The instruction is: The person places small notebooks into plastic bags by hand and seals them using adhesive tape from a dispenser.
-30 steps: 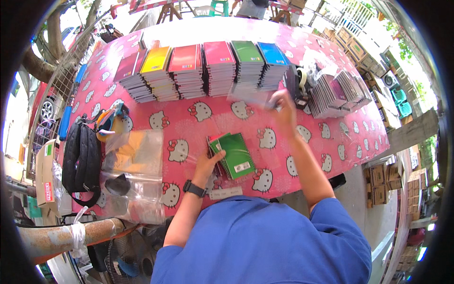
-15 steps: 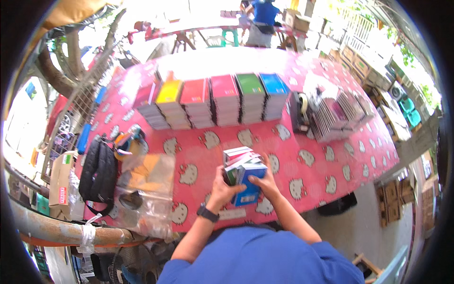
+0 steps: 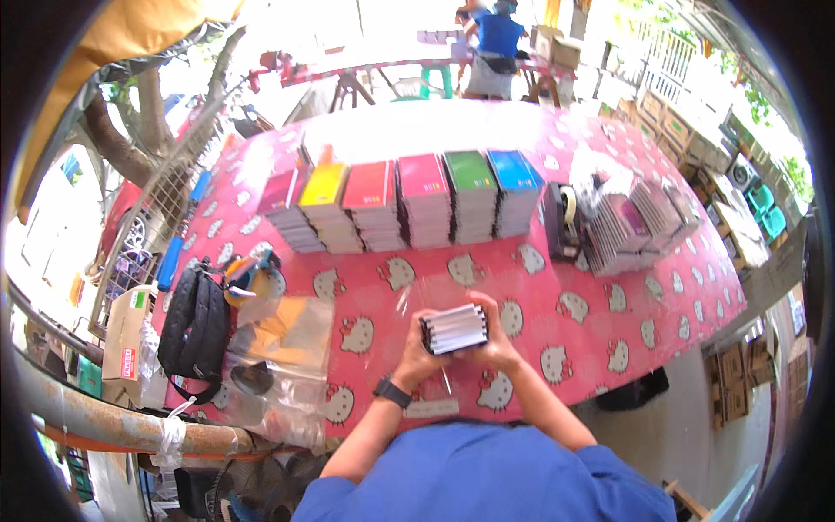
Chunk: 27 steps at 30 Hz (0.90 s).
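Both my hands grip a small stack of notebooks [image 3: 456,331], held over the near middle of the table with white page edges and dark cover edges facing up. My left hand [image 3: 417,355] closes on its left side, and my right hand [image 3: 498,337] closes on its right side. Beyond them stands a row of tall notebook stacks: maroon [image 3: 280,191], yellow [image 3: 323,185], red [image 3: 368,185], pinkish red [image 3: 423,177], green [image 3: 470,172] and blue [image 3: 513,170]. Clear plastic [image 3: 407,300] lies on the tablecloth just past my hands.
A pink cat-print tablecloth [image 3: 548,304] covers the table. At right are a black tape dispenser [image 3: 563,228] and plastic-wrapped notebook bundles [image 3: 622,235]. A black bag [image 3: 193,324] and clear plastic bags [image 3: 291,335] lie at left. A person [image 3: 498,43] is at a far table.
The notebooks were fanned unevenly with a blue cover showing; now they are squared together and turned so their page edges face up. Both hands stay on them. The view has shifted slightly.
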{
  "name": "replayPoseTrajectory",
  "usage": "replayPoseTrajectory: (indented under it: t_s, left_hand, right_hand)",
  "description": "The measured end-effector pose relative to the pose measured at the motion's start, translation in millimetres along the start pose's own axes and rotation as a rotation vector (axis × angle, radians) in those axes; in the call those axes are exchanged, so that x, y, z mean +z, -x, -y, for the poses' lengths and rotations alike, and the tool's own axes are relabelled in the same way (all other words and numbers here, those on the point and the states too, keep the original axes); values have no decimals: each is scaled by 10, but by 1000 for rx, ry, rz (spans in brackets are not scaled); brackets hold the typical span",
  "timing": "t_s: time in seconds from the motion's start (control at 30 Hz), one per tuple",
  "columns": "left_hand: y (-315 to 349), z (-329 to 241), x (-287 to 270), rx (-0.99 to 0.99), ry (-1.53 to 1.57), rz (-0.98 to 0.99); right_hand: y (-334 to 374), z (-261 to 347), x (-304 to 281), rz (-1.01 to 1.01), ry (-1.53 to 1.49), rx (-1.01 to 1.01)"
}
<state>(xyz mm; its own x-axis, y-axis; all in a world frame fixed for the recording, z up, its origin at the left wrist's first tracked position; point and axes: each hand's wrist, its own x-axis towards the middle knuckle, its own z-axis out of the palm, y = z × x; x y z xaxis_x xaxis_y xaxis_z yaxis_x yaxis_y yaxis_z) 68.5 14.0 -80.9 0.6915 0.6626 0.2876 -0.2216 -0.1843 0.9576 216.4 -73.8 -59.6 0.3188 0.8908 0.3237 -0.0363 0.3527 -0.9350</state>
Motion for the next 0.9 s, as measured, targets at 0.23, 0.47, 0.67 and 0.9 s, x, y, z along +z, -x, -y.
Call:
replayPoseTrajectory:
  t_s: [0.23, 0.47, 0.67, 0.9]
  left_hand:
    - [97, -24, 15, -67, 120, -28]
    - [182, 251, -59, -93, 118, -12]
    - [24, -108, -71, -144, 50, -26]
    - [-260, -66, -295, -808, -43, -127]
  right_hand:
    - [63, 8, 42, 80, -10, 142]
    - [106, -168, -9, 112, 73, 262]
    - [45, -15, -61, 67, 109, 308]
    - [199, -181, -580, -355, 1474, 213]
